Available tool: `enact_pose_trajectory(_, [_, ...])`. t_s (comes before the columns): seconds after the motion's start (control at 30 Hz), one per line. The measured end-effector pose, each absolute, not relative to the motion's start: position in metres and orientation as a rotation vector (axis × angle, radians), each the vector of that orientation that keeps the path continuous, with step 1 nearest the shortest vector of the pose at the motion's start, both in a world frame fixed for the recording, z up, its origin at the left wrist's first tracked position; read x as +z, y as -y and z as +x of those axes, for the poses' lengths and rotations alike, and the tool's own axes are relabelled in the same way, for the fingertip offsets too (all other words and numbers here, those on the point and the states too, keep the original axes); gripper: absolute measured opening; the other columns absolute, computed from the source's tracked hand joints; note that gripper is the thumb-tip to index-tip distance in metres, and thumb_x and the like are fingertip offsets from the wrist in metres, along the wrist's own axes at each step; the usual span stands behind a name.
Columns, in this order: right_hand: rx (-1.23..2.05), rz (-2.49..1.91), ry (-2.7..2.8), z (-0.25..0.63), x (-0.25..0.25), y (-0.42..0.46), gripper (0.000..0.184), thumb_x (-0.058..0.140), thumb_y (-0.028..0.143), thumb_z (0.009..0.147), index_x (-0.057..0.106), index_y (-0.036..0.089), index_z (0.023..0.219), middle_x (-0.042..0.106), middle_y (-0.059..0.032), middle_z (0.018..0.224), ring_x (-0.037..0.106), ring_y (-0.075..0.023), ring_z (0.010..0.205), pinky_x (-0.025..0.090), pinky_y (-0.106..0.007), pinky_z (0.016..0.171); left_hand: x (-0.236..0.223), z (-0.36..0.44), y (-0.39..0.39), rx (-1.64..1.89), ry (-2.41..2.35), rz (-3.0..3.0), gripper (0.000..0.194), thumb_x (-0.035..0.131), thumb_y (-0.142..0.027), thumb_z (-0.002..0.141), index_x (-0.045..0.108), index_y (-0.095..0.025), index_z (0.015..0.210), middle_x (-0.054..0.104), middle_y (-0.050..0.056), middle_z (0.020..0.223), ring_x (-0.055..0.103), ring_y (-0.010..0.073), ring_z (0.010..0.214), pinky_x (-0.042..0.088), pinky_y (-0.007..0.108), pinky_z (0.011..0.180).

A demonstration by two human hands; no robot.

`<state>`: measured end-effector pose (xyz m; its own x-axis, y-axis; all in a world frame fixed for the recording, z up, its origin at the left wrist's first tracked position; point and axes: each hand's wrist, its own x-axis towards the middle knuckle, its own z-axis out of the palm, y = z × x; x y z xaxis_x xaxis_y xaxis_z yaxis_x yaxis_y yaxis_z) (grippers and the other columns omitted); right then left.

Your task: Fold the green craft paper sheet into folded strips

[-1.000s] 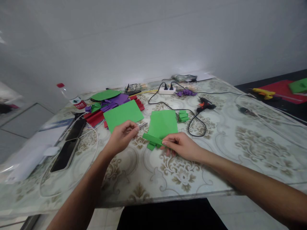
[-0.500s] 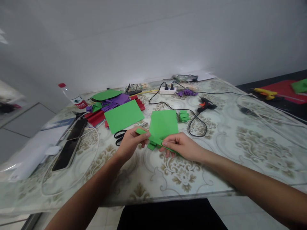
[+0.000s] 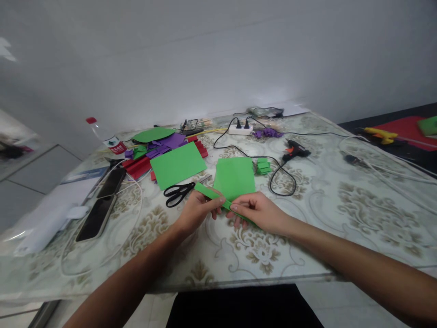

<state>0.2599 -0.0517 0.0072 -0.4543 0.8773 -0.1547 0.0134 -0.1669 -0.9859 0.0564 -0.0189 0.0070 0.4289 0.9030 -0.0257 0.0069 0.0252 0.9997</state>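
My left hand (image 3: 200, 209) and my right hand (image 3: 257, 210) pinch one narrow green paper strip (image 3: 204, 189) between thumbs and fingers, close to each other. The strip slants from upper left down to the right, over the near edge of a green paper sheet (image 3: 235, 173) on the table. Black-handled scissors (image 3: 178, 192) lie beside my left hand, their blades toward the sheet. A small stack of folded green pieces (image 3: 263, 166) sits at the sheet's right edge. Left of it lies a larger green sheet (image 3: 178, 165).
Purple and red paper (image 3: 136, 167) is heaped at the back left near a bottle (image 3: 114, 143). Two phones (image 3: 95, 217) and white cables lie left. A black glue gun (image 3: 295, 149) trails its cord to a power strip (image 3: 241, 130). A yellow glue gun (image 3: 380, 134) rests far right.
My left hand has slid along the strip toward my right hand, so the gap between them is smaller. More of the scissors' handles shows now.
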Motion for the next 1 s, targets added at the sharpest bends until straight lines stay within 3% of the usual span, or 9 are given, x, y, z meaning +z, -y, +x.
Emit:
enact_pose_trajectory(0.43, [1.744, -1.001, 1.407, 0.2602, 0.0052, 0.0515, 0.044, 0.076, 0.056, 0.080, 0.074, 0.013, 0.086, 0.078, -0.0086, 0.087, 0.072, -0.0156, 0.071, 0.056, -0.025, 0.063, 0.0057, 0.0594, 0.0231, 0.815, -0.932, 1.472, 0.031, 0.076, -0.040, 0.077, 0.067, -0.013, 0.065, 0.063, 0.002, 0.056, 0.053, 0.0100, 0.046, 0.044, 0.022, 0.045])
enact_pose_trajectory(1.0, [1.745, -1.027, 1.372, 0.2575, 0.0023, 0.0535, 0.048, 0.074, 0.062, 0.078, 0.072, 0.014, 0.085, 0.078, -0.0084, 0.087, 0.073, -0.0160, 0.070, 0.055, -0.024, 0.059, 0.0083, 0.0596, 0.0216, 0.880, -0.998, 1.374, 0.026, 0.075, -0.037, 0.073, 0.069, -0.012, 0.067, 0.062, 0.002, 0.053, 0.053, 0.0106, 0.045, 0.044, 0.021, 0.045])
